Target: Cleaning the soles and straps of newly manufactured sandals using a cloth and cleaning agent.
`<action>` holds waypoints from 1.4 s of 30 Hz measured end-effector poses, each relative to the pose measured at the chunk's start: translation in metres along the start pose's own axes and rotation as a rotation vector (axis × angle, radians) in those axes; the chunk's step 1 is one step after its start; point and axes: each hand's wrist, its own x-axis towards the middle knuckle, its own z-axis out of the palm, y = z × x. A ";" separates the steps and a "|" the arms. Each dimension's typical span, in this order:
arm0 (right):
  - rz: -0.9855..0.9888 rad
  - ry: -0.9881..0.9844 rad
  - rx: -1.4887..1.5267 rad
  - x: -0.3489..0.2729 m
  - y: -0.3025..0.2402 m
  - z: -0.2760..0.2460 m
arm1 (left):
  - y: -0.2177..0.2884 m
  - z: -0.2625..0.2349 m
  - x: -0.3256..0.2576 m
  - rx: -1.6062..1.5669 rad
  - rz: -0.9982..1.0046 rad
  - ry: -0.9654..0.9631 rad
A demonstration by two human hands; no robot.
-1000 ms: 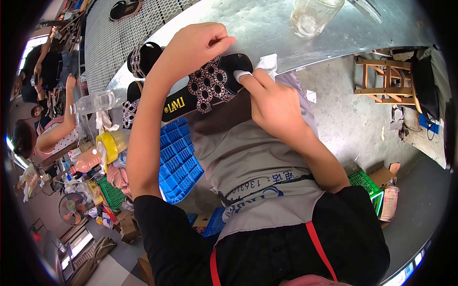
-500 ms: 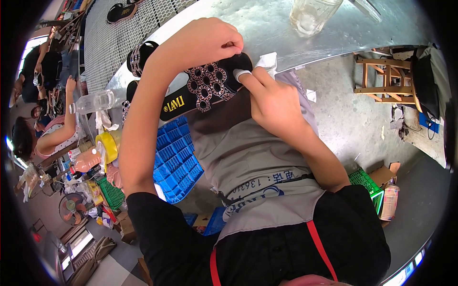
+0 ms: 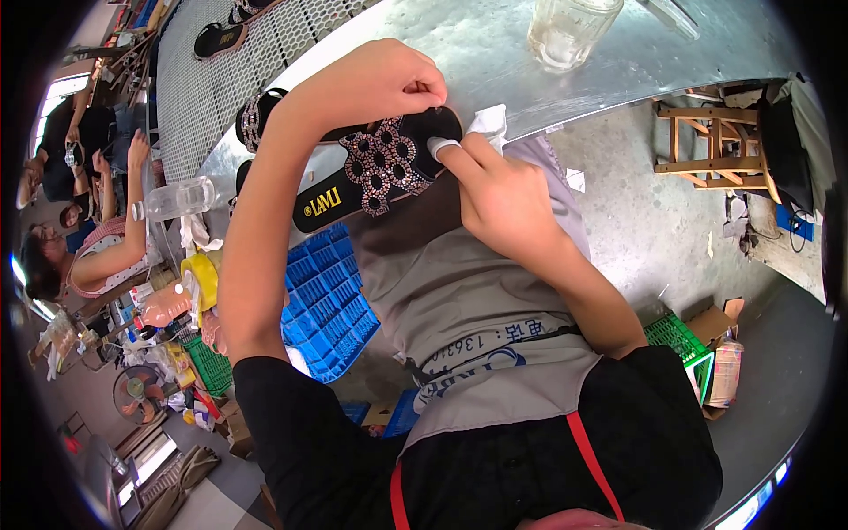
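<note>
Head view: left hand (image 3: 389, 84) pinches the toe end of a black flat sandal with a rhinestone-studded strap (image 3: 375, 172) at the grey metal table (image 3: 495, 53) edge; right hand (image 3: 499, 190) presses a white cloth-wrapped fingertip (image 3: 442, 146) against it.

A shiny grey metal table (image 3: 477, 53)

A clear glass jar (image 3: 570, 31) stands on it, and a black beaded sandal (image 3: 256, 115) lies near the edge.

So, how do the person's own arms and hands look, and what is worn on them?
Both hands, left and right, are bare, without gloves. The forearms are bare too. Short black sleeves end near the elbows. A small white cloth covers the right index fingertip.
</note>
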 end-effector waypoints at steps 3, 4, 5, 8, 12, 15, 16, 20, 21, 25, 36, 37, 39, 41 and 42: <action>-0.014 0.017 0.009 0.002 0.000 0.000 | 0.001 -0.006 -0.001 -0.044 -0.024 -0.028; -0.011 0.019 0.004 0.001 -0.001 -0.001 | 0.001 -0.007 0.001 0.016 0.002 -0.040; -0.009 0.024 -0.002 0.002 -0.001 -0.002 | 0.002 -0.007 0.004 0.080 0.031 -0.052; -0.009 0.021 0.001 0.001 0.000 0.000 | 0.007 -0.007 0.004 0.159 0.025 -0.069; -0.012 0.028 -0.004 0.000 0.000 0.000 | 0.005 0.000 0.001 0.237 0.041 -0.055; -0.011 0.038 0.005 0.000 0.000 0.000 | 0.000 0.004 -0.001 0.170 0.067 0.002; -0.004 0.023 0.003 -0.001 0.000 0.000 | -0.001 0.002 -0.003 0.082 0.076 0.022; -0.006 0.016 -0.001 0.000 0.000 0.001 | 0.001 -0.002 -0.006 -0.004 0.075 0.018; -0.007 0.017 -0.001 0.000 0.000 0.000 | 0.002 -0.003 -0.006 -0.003 0.075 0.019; 0.013 0.013 0.018 0.000 0.000 -0.001 | 0.007 -0.002 -0.006 0.081 0.079 0.016; -0.031 0.071 0.000 -0.001 -0.001 0.000 | 0.008 0.016 -0.013 0.194 0.055 0.161; -0.003 0.035 0.008 -0.001 -0.002 -0.001 | 0.007 0.018 -0.015 0.199 0.061 0.162; 0.023 0.006 0.017 -0.001 -0.002 -0.001 | 0.004 0.021 -0.023 -0.063 -0.088 0.360; -0.021 0.083 0.025 0.000 -0.001 0.001 | 0.000 0.020 -0.028 -0.070 -0.111 0.389; -0.025 0.085 0.025 -0.001 -0.001 0.001 | -0.001 0.020 -0.030 -0.054 -0.161 0.363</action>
